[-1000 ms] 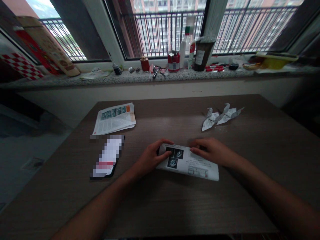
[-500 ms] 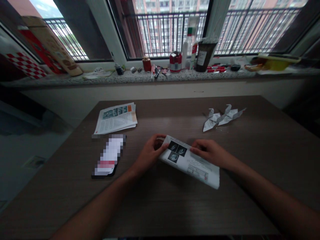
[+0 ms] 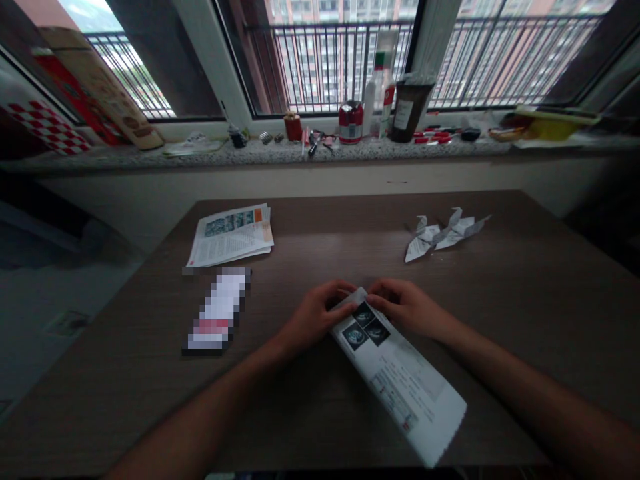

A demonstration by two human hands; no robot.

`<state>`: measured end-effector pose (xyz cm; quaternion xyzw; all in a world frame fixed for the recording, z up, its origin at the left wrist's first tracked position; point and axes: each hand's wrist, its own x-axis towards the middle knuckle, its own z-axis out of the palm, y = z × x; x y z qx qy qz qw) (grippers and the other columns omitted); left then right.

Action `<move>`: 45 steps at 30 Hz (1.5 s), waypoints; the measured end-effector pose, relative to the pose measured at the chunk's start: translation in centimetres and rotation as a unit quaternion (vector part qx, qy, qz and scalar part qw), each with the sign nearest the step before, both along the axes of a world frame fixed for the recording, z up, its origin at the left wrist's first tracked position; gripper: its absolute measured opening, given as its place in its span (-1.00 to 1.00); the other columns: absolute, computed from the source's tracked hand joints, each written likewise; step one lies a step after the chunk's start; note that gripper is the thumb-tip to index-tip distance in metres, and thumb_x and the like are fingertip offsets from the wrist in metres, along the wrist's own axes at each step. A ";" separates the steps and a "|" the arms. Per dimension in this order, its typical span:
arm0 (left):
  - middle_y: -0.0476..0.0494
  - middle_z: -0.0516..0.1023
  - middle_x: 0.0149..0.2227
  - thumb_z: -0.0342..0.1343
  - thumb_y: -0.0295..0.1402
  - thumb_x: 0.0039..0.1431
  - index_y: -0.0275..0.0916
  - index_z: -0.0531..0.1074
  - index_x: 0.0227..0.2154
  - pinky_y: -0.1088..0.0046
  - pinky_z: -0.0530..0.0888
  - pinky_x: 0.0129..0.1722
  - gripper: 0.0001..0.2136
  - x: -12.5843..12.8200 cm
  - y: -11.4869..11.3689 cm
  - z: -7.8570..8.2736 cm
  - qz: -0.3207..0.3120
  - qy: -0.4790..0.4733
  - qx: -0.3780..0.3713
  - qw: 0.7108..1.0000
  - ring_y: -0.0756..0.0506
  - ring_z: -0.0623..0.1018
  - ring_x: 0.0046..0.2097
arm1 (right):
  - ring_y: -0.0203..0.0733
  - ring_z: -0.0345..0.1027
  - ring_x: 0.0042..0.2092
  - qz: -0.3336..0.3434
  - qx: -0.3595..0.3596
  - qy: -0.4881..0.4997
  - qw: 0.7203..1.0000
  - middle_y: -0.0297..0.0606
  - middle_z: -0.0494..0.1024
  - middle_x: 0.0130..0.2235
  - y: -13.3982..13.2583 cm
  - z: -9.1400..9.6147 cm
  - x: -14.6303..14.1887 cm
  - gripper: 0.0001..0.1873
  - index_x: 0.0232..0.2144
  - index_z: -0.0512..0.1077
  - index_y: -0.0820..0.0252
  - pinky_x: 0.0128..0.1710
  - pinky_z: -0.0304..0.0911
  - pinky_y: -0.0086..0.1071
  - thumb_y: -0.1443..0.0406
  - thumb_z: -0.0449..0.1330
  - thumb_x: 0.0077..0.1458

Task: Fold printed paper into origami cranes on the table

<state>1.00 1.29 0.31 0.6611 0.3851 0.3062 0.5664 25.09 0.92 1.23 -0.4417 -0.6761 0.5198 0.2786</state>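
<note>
A folded printed sheet (image 3: 400, 380) lies slantwise on the wooden table (image 3: 325, 257), its far end with the dark pictures pinched between the left hand (image 3: 315, 318) and the right hand (image 3: 407, 310). Fingertips of both close on that end, pinning it flat to the wood. Finished folded paper shapes (image 3: 443, 235) sit well apart to the right, while a stack of printed pages (image 3: 231, 235) and a phone (image 3: 217, 312) lie to the left.

One folded sheet (image 3: 400, 373), one phone (image 3: 219, 310), one paper stack (image 3: 231, 235).
</note>
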 end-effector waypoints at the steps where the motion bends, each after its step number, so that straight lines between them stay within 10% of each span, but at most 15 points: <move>1: -0.17 0.67 -0.11 0.25 -0.28 0.32 -0.21 0.52 -0.01 0.29 0.54 -0.07 -0.75 0.2 0.0 -0.1 -0.003 0.002 0.003 1.000 -0.16 0.65 -0.09 | -0.21 0.37 -0.36 -0.005 0.008 0.000 1.000 -0.27 0.54 -0.35 0.0 -0.1 -0.2 -0.70 -0.26 0.52 0.16 -0.39 0.24 -0.34 0.06 0.21 0.31; 13: -0.26 0.61 0.05 0.22 -0.21 0.33 -0.19 0.46 0.07 0.19 0.55 -0.02 -0.68 -0.1 -0.3 0.8 0.073 0.018 0.005 0.997 -0.23 0.62 0.01 | -0.19 0.37 -0.38 -0.133 0.045 0.019 0.990 -0.26 0.53 -0.40 0.2 -0.6 0.0 -0.70 -0.28 0.48 0.13 -0.42 0.25 -0.33 0.03 0.22 0.26; 45: -0.15 0.64 -0.09 0.22 -0.24 0.32 -0.14 0.56 0.00 0.31 0.53 -0.21 -0.76 0.1 -0.8 1.4 0.094 0.055 0.077 0.991 -0.15 0.60 -0.18 | -0.14 0.41 -0.35 -0.135 0.029 -0.010 0.990 -0.21 0.56 -0.37 0.0 -0.3 0.0 -0.61 -0.26 0.50 0.12 -0.41 0.29 -0.30 -0.06 0.18 0.27</move>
